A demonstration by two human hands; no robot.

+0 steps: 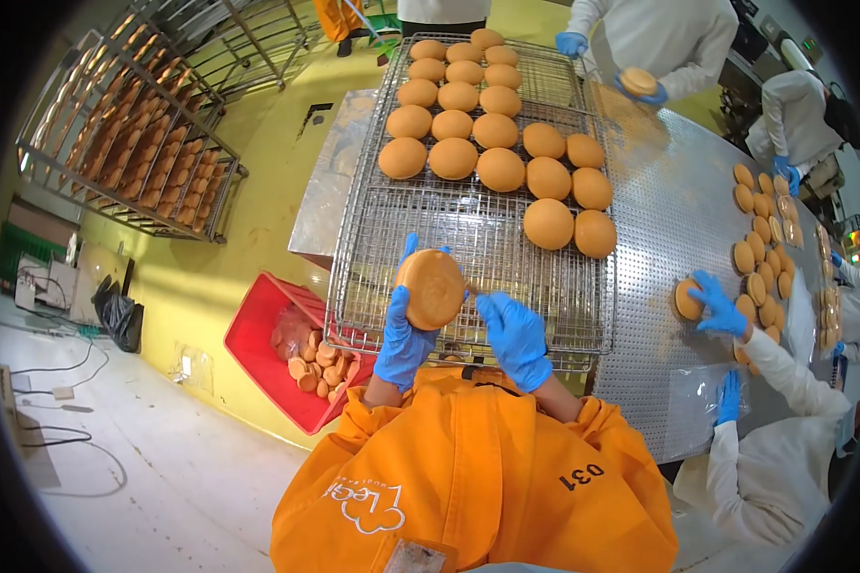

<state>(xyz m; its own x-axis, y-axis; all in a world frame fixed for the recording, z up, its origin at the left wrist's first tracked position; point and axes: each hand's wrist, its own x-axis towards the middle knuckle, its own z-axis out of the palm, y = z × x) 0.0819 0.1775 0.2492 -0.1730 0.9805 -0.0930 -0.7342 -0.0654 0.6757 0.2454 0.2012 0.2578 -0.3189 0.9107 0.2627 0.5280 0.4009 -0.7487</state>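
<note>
My left hand [406, 339], in a blue glove, is wrapped round a round golden-brown bun [432, 289], holding it tilted with a paler face toward me. Close to the bun's right edge is my right hand [516, 334], also blue-gloved, with its fingers closed. A thin dark tip shows between that hand and the bun; what it belongs to is too small to make out. Both hands are above the near part of a wire rack [487, 215]. Several smooth domed buns [454, 158] sit in rows on the rack's far part.
A red crate [258, 349] with bun pieces stands at the rack's lower left. To the right is a perforated metal table [650, 248] with buns, where other people's gloved hands work. A tall trolley [129, 143] loaded with buns stands at the far left.
</note>
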